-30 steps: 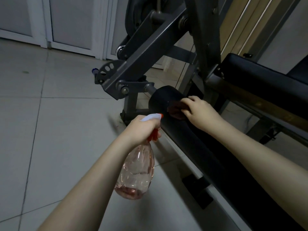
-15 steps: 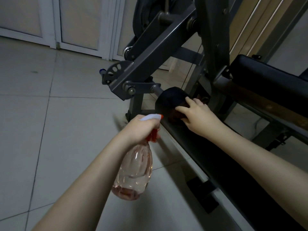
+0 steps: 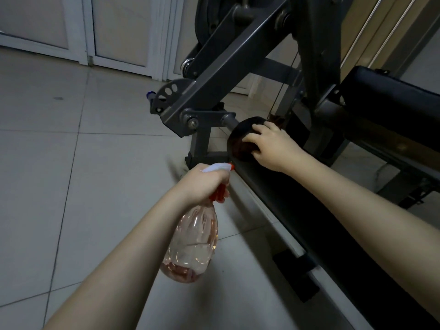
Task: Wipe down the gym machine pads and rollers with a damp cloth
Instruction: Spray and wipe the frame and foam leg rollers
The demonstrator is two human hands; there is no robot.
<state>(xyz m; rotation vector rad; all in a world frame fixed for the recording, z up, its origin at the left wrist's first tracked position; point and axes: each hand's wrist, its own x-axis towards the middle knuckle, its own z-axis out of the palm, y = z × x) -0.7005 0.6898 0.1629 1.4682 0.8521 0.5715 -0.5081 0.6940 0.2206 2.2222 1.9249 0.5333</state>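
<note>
Two bare arms reach forward. The right hand [image 3: 273,148] lies on the end of the black roller [image 3: 241,129] low on the gym machine. Its fingers curl over a dark red cloth [image 3: 241,146] and press it on the roller. The left hand [image 3: 204,182] is nearer and lower, wrapped tight round the neck of a pink spray bottle [image 3: 192,239] that hangs over the tiled floor [image 3: 71,186].

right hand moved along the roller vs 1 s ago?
Yes. The right hand, gripping the cloth, has slid along the roller toward its end by the steel axle, away from the person.
</note>
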